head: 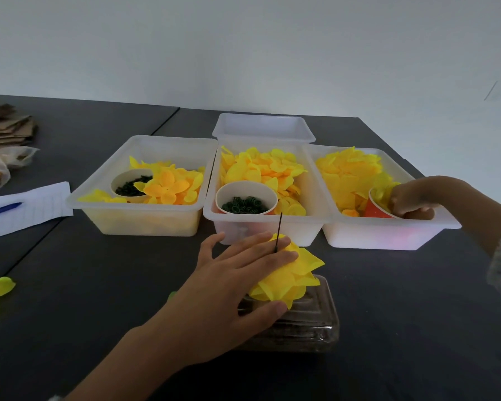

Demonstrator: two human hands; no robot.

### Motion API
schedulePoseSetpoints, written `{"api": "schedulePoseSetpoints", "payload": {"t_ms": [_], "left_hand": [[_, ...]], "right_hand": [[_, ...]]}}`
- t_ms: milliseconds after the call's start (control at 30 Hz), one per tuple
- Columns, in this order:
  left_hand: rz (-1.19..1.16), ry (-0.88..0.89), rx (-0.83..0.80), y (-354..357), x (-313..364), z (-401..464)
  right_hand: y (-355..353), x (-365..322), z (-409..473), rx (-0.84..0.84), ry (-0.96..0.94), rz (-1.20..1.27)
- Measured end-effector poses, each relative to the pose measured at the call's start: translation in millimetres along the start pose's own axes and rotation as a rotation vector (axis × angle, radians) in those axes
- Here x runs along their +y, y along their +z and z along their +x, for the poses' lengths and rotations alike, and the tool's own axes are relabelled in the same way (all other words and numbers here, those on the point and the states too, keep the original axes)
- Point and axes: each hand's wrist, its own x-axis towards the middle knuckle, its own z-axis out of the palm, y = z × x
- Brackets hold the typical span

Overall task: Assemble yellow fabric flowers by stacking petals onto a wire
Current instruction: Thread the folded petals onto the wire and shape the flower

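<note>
Left grip (pixel 243 264) presses spread fingers on soft petals (pixel 287 279) around the stiff wire (pixel 278 233); right grip (pixel 411 198) seemingly pinches flimsy petals.

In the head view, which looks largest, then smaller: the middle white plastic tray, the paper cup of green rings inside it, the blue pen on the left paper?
1. Middle white plastic tray
2. Paper cup of green rings
3. Blue pen, though its left end is cut off by the frame.

My petals (pixel 287 280) look like thin matt cloth on a thin dark wire (pixel 278 231). The bins (pixel 145 218) are translucent, smooth plastic. The table (pixel 402 314) is matt dark.
</note>
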Motion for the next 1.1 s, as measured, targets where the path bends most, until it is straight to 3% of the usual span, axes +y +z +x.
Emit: {"api": "schedulePoseSetpoints", "payload": {"t_ms": [633,700,767,933,1000,1100], "left_hand": [[-0.016,0.003,0.021,1.7,0.2,0.0],[-0.022,0.002,0.022,1.2,0.6,-0.5],[-0.017,0.005,0.023,0.9,0.5,-0.6],[-0.014,0.006,0.034,3.1,-0.5,-0.3],[-0.012,0.005,0.044,4.0,-0.5,-0.9],[0.030,0.011,0.038,2.7,0.7,-1.3]], "right_hand": [[-10.3,23.8,-22.0,0.218,-0.229,0.282],[-11.5,24.2,-25.4,0.261,-0.270,0.377],[-18.6,17.1,-37.6,0.300,-0.347,0.620],[-9.3,-61.2,-118.2,0.019,-0.743,1.261],[17.3,-94.2,-151.8,-0.180,-0.875,1.343],[49.5,-124.8,-182.1,-0.426,-0.884,1.395]]}}
